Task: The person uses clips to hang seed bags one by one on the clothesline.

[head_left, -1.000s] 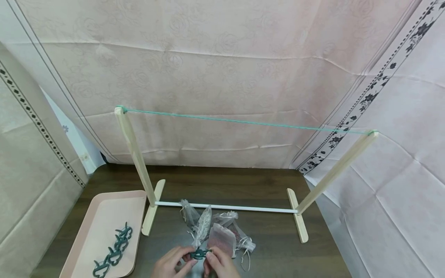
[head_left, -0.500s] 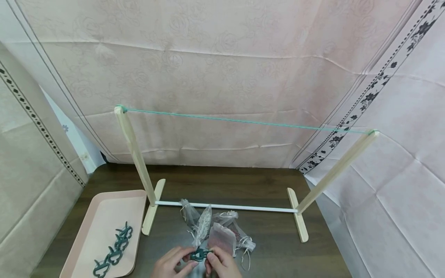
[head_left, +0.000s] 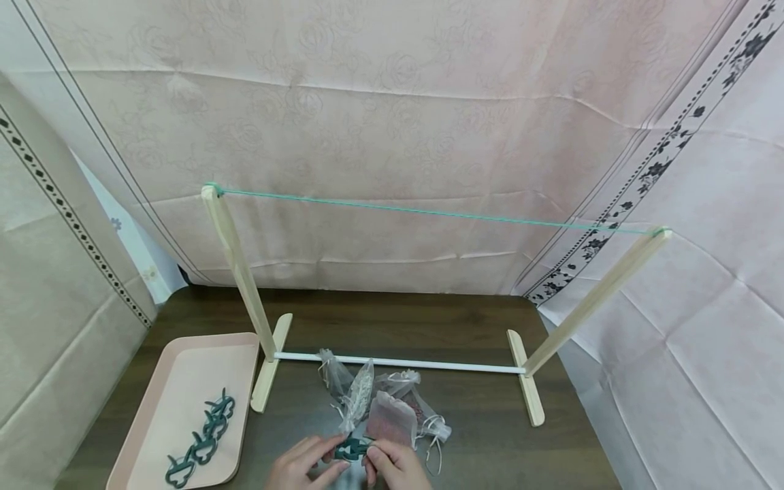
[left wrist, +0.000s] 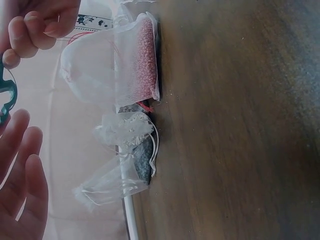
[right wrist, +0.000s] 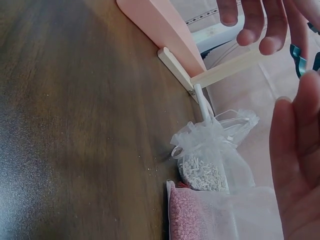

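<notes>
Low in the head view, my left hand (head_left: 303, 466) and right hand (head_left: 398, 466) hold a dark green plastic clip (head_left: 350, 449) between them. The left fingertips and thumb pinch its left end; the right ones pinch its right end. Both wrist views catch the green clip (left wrist: 7, 91) only at the frame edge. Just beyond the hands lie several sheer drawstring bags: a bag with pink grains (head_left: 390, 420), a bag with white bits (right wrist: 202, 172), and a bag with dark contents (left wrist: 143, 159). Several similar green clips (head_left: 205, 446) lie in a row in the tray.
The pale pink tray (head_left: 184, 364) sits at the left. Behind the bags stands a wooden frame: a left post (head_left: 239, 272), a right post (head_left: 597, 299), a white bottom rod (head_left: 453, 367) and a green cord (head_left: 392, 207) strung across the top. Patterned cloth (head_left: 392, 136) hangs around the brown table (head_left: 490, 442).
The clip has turned slightly between the fingers. My right hand has shifted a little to the right. The bags and the clips in the tray have stayed put.
</notes>
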The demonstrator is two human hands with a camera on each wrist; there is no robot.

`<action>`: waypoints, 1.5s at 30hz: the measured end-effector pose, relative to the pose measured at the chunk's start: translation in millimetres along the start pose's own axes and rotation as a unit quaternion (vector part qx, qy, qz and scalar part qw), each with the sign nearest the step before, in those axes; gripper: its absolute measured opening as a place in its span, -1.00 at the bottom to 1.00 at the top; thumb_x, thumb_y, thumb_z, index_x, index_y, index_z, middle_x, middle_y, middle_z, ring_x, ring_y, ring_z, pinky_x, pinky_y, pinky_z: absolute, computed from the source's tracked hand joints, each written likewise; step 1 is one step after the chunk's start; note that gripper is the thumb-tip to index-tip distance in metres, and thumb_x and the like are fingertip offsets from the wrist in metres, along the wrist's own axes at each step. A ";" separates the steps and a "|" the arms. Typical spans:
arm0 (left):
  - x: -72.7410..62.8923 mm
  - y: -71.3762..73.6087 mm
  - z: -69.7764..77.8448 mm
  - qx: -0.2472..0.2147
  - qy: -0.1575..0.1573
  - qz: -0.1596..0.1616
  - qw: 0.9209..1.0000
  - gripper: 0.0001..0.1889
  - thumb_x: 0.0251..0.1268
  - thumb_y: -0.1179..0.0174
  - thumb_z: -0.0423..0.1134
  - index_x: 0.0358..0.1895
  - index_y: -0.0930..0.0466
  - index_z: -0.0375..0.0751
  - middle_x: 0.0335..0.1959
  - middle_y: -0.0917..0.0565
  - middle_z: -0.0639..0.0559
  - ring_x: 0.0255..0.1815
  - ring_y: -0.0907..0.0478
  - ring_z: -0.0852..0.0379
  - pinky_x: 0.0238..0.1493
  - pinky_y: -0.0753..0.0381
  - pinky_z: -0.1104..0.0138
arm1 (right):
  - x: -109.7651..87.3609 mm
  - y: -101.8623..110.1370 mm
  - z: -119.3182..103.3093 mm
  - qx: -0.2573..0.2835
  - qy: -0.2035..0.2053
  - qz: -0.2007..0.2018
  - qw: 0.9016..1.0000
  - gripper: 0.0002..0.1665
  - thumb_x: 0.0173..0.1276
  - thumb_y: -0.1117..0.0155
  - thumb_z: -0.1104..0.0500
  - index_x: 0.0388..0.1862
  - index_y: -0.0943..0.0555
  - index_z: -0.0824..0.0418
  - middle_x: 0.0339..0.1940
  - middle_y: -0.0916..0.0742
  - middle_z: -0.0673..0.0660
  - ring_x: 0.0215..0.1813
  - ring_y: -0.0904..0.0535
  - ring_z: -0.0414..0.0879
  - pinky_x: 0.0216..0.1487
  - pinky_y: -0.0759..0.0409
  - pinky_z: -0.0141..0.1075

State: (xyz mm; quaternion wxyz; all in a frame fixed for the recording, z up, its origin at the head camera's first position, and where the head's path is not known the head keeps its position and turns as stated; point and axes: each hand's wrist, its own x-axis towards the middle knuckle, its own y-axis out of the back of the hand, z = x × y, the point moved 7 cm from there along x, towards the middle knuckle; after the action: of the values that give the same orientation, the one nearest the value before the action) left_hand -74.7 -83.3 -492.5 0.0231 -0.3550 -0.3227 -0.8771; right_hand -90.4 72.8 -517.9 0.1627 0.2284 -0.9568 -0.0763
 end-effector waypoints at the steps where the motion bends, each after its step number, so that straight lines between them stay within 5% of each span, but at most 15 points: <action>1: 0.0 -0.3 -0.1 0.003 -0.002 0.001 1.000 -0.60 -0.18 -0.41 -0.09 -0.13 -0.62 0.07 -0.49 -0.39 0.48 -0.57 -0.30 0.46 -0.58 -0.21 0.71 | -0.1 0.2 0.0 -0.001 -0.002 -0.001 1.000 -0.70 0.40 0.12 0.28 -0.51 -0.48 0.21 -0.67 -0.56 0.10 -0.59 -0.35 -0.39 -0.60 -0.33 -0.52; 12: -1.0 -7.9 -6.3 0.026 0.061 -0.044 0.997 -0.64 -0.08 -0.35 -0.03 -0.13 -0.62 0.04 -0.48 -0.39 0.50 -0.58 -0.29 0.52 -0.58 -0.21 0.69 | -1.1 0.7 1.1 -0.028 -0.004 0.013 1.000 -0.76 0.40 0.10 0.28 -0.44 -0.49 0.20 -0.69 -0.57 0.11 -0.62 -0.32 -0.44 -0.65 -0.30 -0.53; 16: -1.1 -9.5 -7.0 0.022 0.069 -0.052 0.996 -0.64 -0.08 -0.35 -0.04 -0.12 -0.62 0.03 -0.47 -0.39 0.50 -0.58 -0.29 0.52 -0.58 -0.23 0.69 | -2.0 0.8 3.9 -0.022 -0.024 0.017 0.999 -0.75 0.40 0.09 0.24 -0.46 -0.49 0.21 -0.69 -0.56 0.15 -0.62 -0.32 -0.44 -0.64 -0.29 -0.56; 26: -0.8 -14.7 -10.8 0.030 0.083 -0.069 0.994 -0.58 -0.10 -0.35 -0.01 -0.07 -0.58 0.07 -0.46 -0.39 0.50 -0.57 -0.30 0.54 -0.58 -0.24 0.68 | -3.7 4.0 8.3 -0.030 -0.004 0.031 0.999 -0.76 0.39 0.09 0.29 -0.45 -0.50 0.19 -0.71 -0.55 0.09 -0.65 -0.28 -0.44 -0.72 -0.25 -0.53; 32: 1.1 -18.4 -18.1 0.055 0.074 -0.064 0.994 -0.42 -0.25 -0.42 0.04 -0.01 -0.55 0.00 -0.29 -0.48 0.39 -0.33 -0.44 0.40 -0.38 -0.43 0.52 | -9.3 14.2 11.2 -0.044 -0.043 0.061 0.996 -0.73 0.40 0.09 0.23 -0.46 -0.51 0.18 -0.71 -0.55 0.05 -0.62 -0.36 -0.39 -0.62 -0.33 -0.52; 35: 1.9 -25.4 -29.2 0.088 0.117 -0.080 0.986 -0.41 -0.21 -0.37 0.11 0.01 -0.53 0.04 -0.17 -0.50 0.28 -0.18 -0.46 0.28 -0.27 -0.49 0.32 | -14.0 22.1 15.1 -0.048 -0.087 0.083 0.992 -0.71 0.41 0.08 0.15 -0.47 -0.52 0.14 -0.71 -0.55 0.00 -0.61 -0.41 -0.33 -0.52 -0.39 -0.49; 39: 1.2 -38.5 -44.9 0.153 0.181 -0.125 0.963 -0.33 -0.16 -0.26 0.25 0.10 -0.45 0.04 -0.05 -0.47 0.12 -0.06 -0.43 0.08 -0.21 -0.47 0.10 | -16.9 32.5 18.3 -0.057 -0.121 0.115 0.984 -0.70 0.40 0.07 0.11 -0.48 -0.52 0.14 -0.72 -0.55 -0.03 -0.57 -0.47 -0.26 -0.43 -0.45 -0.44; 42: 0.0 -46.0 -50.6 0.193 0.197 -0.150 0.949 -0.24 -0.17 -0.21 0.32 0.14 -0.41 -0.03 -0.01 -0.46 0.01 -0.04 -0.41 -0.02 -0.22 -0.44 0.02 | -17.1 38.1 12.7 -0.059 -0.112 0.135 0.983 -0.71 0.40 0.07 0.17 -0.48 -0.52 0.21 -0.73 -0.54 0.01 -0.57 -0.48 -0.21 -0.42 -0.45 -0.41; 45: -1.2 -51.4 -52.0 0.209 0.196 -0.156 0.945 -0.23 -0.18 -0.24 0.29 0.13 -0.42 -0.10 -0.02 -0.48 -0.04 -0.07 -0.43 -0.06 -0.25 -0.44 0.01 | -16.8 42.3 -4.4 -0.056 -0.102 0.155 0.981 -0.72 0.39 0.06 0.23 -0.49 -0.52 0.25 -0.74 -0.53 0.07 -0.57 -0.47 -0.18 -0.43 -0.45 -0.41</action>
State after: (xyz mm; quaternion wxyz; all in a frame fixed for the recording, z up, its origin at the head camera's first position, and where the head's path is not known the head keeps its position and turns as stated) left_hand -119.2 -73.3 -549.6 0.0219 -0.1082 -0.5390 -0.8350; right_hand -92.1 117.6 -509.2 0.0870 0.0593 -0.9864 -0.1264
